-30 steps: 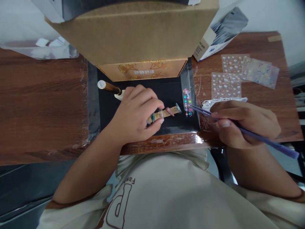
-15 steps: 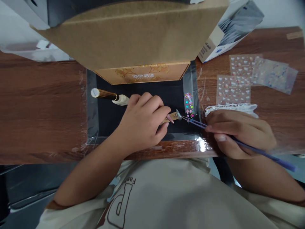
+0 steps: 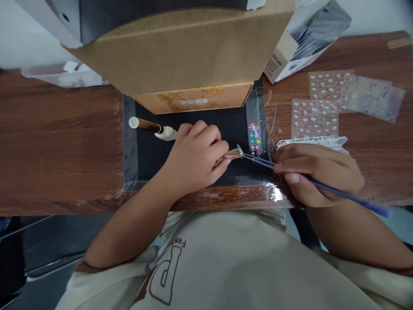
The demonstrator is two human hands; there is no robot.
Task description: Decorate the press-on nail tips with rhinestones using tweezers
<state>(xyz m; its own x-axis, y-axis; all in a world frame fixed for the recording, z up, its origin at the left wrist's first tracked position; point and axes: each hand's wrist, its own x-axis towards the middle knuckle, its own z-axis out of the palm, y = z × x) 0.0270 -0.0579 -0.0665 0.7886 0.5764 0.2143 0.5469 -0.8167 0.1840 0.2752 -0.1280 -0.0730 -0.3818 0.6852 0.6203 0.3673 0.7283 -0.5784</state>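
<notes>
My left hand [image 3: 196,161] is closed over a small light-wood stick [image 3: 232,152], most of it hidden under the fingers. At the stick's right end sits a small shiny silver-grey piece [image 3: 240,151]. Purple tweezers [image 3: 263,162] are gripped in my right hand [image 3: 319,172], their thin tips at or just beside the silver-grey piece; whether they touch it I cannot tell. Just left of my left hand a bottle with a gold-brown cap [image 3: 146,125] lies on the black mat [image 3: 155,159]. A strip of colourful flower stickers [image 3: 254,140] is on the mat's right side.
A large cardboard box [image 3: 180,56] stands at the back of the mat. To its right is an open white box of sachets [image 3: 295,56]. Clear sticker sheets [image 3: 315,118] and a white tray [image 3: 322,142] lie at the right. A clear plastic container [image 3: 64,75] is at the back left.
The view has shifted slightly. The stick and its silver-grey end have tilted a little under my left fingers, and the tweezers have stayed close to that end.
</notes>
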